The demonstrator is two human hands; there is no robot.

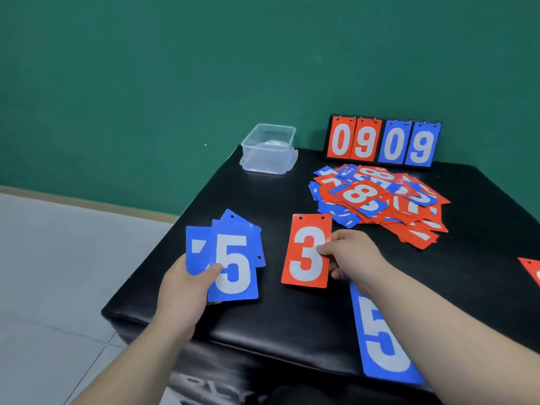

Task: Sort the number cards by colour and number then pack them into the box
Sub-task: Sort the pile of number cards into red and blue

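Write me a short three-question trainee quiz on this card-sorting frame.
1. True or false: the right hand pinches a blue card.
2. Which number shows on the front of the blue cards fanned in the left hand? A) 3 B) 5 C) 8
3. Fill in: the scoreboard standing at the back reads ____.

Key:
1. False: it pinches the red 3 card.
2. B
3. 0909
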